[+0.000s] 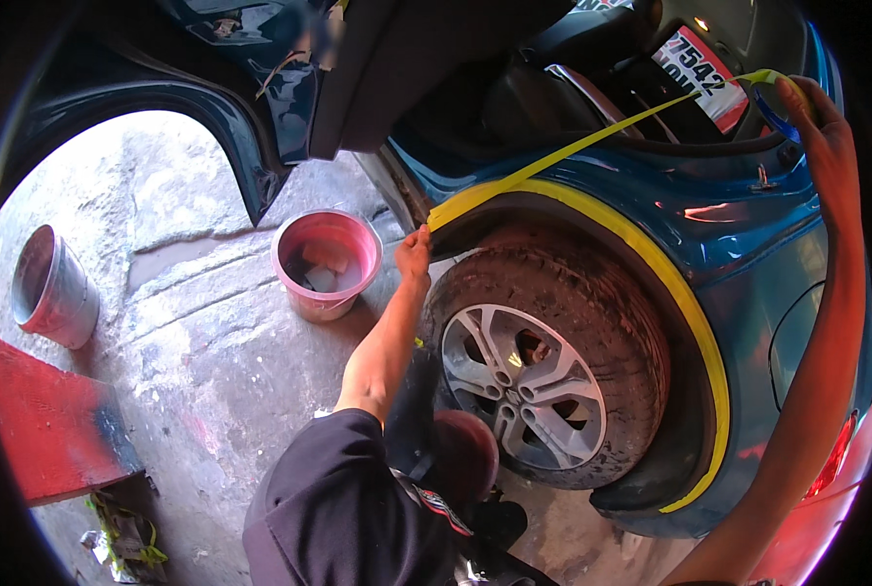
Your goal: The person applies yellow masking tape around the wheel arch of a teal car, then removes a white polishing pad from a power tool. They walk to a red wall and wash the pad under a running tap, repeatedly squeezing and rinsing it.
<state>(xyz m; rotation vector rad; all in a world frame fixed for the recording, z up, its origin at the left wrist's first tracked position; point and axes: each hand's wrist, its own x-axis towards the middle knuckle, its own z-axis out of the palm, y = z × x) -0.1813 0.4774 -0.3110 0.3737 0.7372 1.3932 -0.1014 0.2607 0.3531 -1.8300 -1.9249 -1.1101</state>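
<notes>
- With our left hand [414, 252] we pinch the left end of a yellow tape strip [592, 142].
- In our raised right hand [819, 117] we hold the tape roll [779, 127], the strip stretched taut between our hands.
- We see a yellow band [692, 322] edging the blue car's [748, 278] wheel arch, around a silver-spoked wheel [524, 391].
- Leftward, we see a pink bucket [326, 305] on the floor [197, 361].

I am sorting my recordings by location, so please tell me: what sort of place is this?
Probably a car body workshop: a blue car has yellow tape along its wheel arch, and a pink bucket and a greyish bucket stand on the stained, concrete-looking floor.
</notes>
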